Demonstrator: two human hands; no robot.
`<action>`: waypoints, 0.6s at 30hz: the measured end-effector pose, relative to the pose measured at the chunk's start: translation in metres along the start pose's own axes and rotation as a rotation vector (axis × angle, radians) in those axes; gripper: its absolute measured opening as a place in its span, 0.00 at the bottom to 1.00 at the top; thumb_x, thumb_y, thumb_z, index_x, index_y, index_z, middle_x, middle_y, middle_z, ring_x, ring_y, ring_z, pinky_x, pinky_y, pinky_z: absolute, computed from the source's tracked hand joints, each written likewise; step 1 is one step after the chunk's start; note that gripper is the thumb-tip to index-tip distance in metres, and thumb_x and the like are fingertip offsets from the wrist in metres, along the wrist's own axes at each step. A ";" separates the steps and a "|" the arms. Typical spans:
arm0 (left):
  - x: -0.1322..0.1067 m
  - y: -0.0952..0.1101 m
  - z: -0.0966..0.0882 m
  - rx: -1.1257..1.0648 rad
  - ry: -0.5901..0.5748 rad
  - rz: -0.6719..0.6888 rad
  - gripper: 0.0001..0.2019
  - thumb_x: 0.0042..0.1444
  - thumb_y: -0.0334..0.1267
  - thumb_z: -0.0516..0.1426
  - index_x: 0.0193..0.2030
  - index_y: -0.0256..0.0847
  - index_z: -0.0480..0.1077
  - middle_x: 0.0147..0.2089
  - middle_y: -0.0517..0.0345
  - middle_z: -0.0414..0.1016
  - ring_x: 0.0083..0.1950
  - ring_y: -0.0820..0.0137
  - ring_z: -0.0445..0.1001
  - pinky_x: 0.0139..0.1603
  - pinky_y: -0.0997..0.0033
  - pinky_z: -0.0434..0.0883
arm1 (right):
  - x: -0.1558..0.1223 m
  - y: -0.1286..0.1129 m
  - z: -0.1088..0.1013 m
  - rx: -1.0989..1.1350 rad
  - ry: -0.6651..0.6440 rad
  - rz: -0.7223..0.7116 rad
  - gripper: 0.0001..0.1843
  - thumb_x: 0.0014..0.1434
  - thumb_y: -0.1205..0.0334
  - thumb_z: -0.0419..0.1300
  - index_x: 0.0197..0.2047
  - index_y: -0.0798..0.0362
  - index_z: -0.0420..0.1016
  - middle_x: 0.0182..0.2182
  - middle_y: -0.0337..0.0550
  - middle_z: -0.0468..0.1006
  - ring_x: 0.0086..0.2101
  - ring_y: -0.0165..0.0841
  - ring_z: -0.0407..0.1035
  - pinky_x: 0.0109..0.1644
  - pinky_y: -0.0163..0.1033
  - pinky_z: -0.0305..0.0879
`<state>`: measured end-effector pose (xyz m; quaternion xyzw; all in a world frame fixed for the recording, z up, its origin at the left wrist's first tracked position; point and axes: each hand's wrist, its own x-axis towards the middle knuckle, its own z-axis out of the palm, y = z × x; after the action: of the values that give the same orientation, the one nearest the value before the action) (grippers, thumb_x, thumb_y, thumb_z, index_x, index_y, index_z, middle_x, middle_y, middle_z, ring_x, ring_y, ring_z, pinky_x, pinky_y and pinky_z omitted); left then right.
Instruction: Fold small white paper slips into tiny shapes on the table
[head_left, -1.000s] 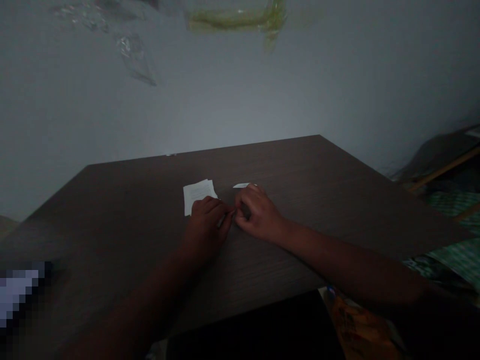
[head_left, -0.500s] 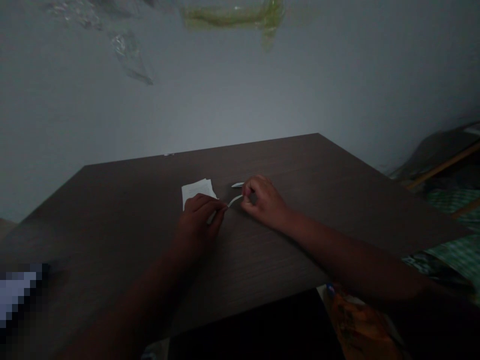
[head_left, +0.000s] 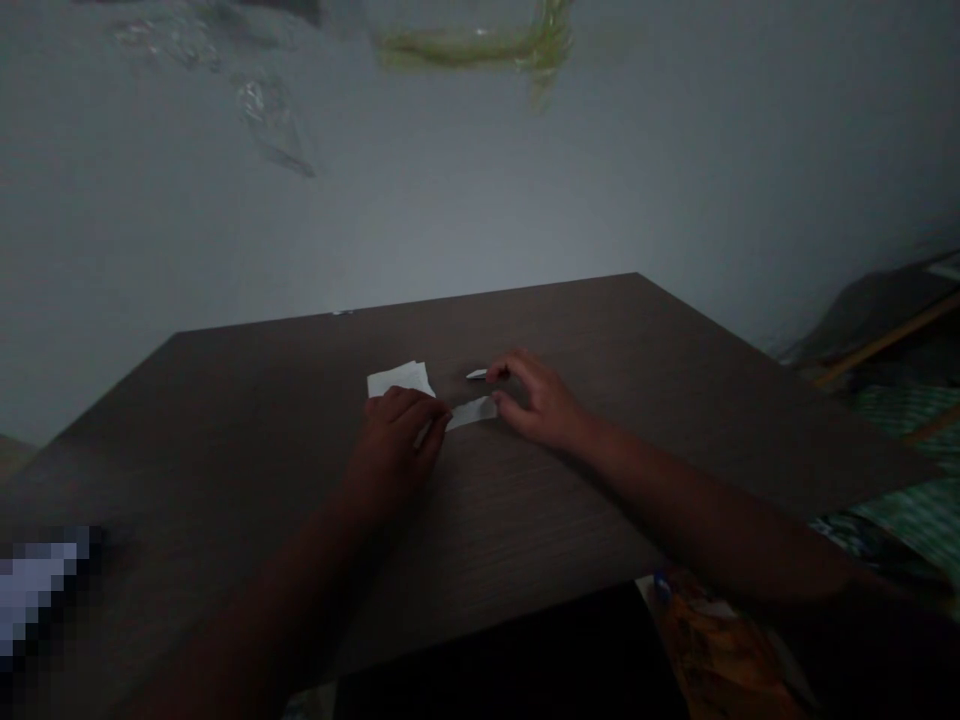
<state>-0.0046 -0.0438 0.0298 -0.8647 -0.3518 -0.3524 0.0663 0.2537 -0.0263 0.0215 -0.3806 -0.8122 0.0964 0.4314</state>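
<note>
A torn strip of white paper (head_left: 472, 412) lies low over the table, its broad face showing. My left hand (head_left: 401, 430) pinches the strip's left end between thumb and fingertips. My right hand (head_left: 544, 405) is at the other end with thumb and index finger apart; the thumb tip is against or just beside the strip. A small white paper piece (head_left: 475, 375) sits by the right index fingertip, and whether they touch I cannot tell. Behind my left hand lie stacked white paper pieces (head_left: 397, 378), partly covered by its fingers.
The brown wooden table (head_left: 600, 330) stands against a grey wall (head_left: 465, 200) with yellow tape (head_left: 465, 48) on it. A pixelated object (head_left: 41, 590) is at the left edge. Below the table at right are an orange bag (head_left: 727, 640) and green checked cloth (head_left: 915, 520).
The strip was edge-on and curved between both hands; now it is flatter with its face visible. My right thumb and index finger have moved apart. My left hand stays in place.
</note>
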 end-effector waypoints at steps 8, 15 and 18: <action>0.001 -0.001 0.008 0.075 0.140 -0.024 0.04 0.71 0.38 0.63 0.48 0.43 0.77 0.47 0.49 0.81 0.50 0.55 0.79 0.52 0.54 0.71 | -0.003 -0.015 0.015 0.036 -0.107 0.061 0.09 0.66 0.65 0.65 0.34 0.47 0.70 0.33 0.40 0.78 0.35 0.36 0.71 0.44 0.42 0.67; 0.000 0.012 0.014 0.012 0.007 -0.075 0.05 0.72 0.36 0.59 0.51 0.43 0.76 0.48 0.50 0.82 0.51 0.57 0.80 0.53 0.55 0.73 | -0.009 -0.033 0.025 0.250 -0.042 0.275 0.07 0.64 0.64 0.65 0.33 0.49 0.73 0.29 0.36 0.77 0.30 0.31 0.70 0.38 0.37 0.65; -0.003 0.015 0.016 -0.060 -0.035 -0.054 0.10 0.72 0.35 0.58 0.57 0.42 0.76 0.52 0.48 0.82 0.54 0.56 0.81 0.56 0.53 0.73 | -0.010 -0.033 0.025 0.315 -0.051 0.243 0.05 0.67 0.63 0.62 0.36 0.50 0.76 0.32 0.38 0.79 0.34 0.32 0.74 0.41 0.38 0.68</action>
<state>0.0127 -0.0507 0.0181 -0.8625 -0.3654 -0.3493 0.0248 0.2203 -0.0515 0.0162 -0.4009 -0.7458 0.2832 0.4504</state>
